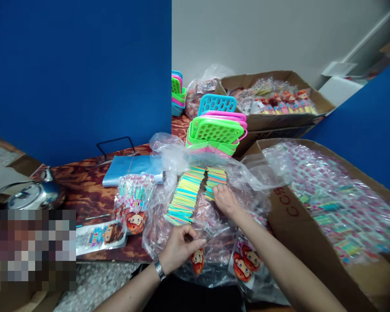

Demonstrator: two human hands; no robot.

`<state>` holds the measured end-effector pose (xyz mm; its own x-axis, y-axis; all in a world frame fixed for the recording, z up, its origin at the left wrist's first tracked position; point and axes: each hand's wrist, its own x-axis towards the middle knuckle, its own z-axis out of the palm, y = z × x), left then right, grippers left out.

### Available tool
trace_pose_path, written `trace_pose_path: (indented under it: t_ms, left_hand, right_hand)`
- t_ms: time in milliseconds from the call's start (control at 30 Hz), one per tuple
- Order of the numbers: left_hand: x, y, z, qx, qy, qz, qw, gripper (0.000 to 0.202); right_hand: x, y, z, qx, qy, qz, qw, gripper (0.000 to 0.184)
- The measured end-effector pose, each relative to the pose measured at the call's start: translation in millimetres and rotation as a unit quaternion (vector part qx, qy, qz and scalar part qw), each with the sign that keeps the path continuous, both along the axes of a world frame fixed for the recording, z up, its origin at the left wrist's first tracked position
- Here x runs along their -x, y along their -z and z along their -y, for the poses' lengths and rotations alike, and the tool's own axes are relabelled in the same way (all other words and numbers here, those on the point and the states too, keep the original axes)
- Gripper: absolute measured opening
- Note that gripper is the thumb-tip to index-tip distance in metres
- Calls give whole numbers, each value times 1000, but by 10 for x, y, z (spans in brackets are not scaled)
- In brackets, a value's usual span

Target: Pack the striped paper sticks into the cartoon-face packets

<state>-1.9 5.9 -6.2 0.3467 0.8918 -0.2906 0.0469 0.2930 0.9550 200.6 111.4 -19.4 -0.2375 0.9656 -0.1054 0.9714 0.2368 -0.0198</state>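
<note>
Rows of thin yellow, blue, green and pink sticks (186,193) lie in a large clear plastic bag (172,160) on the table. My right hand (224,200) has its fingers curled down onto the shorter right-hand row, gripping sticks there; its fingertips are partly hidden. Below the longer left row, my left hand (179,249) has thumb and forefinger bent together at a clear printed packet (198,261) with a red-haired cartoon head. Its other fingers are hidden. Two more cartoon heads show on packets (242,264) near my right forearm.
Stacked plastic baskets (217,130) stand behind the bag. On the right is a carton (279,212) of filled packets; another carton (286,123) stands behind. Leftward lie filled packets (134,203), blue plastic sheets (126,169), a flat printed packet (99,237) and a metal kettle (29,197).
</note>
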Motion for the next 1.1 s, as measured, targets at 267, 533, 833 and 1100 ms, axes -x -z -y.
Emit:
trace_pose_path:
  t_ms: [267,533,833,1100]
  left_hand:
    - [20,-28,-4,5,-29,30,999,27]
    - [-2,-47,13,-2,-30,40,999,28]
    - [2,-61,25,-23,-46,8,999,25]
    - [-38,-90,-52,-75,-69,-74,992,24]
  right_hand:
    - [-157,-78,107,37,53,-223,973,12]
    - [-30,-139,362,57,58,-428,900,26]
    - [-158,-225,177,-33,154,-386,909,4]
    - [249,-692,454,23,135,-785,604,23]
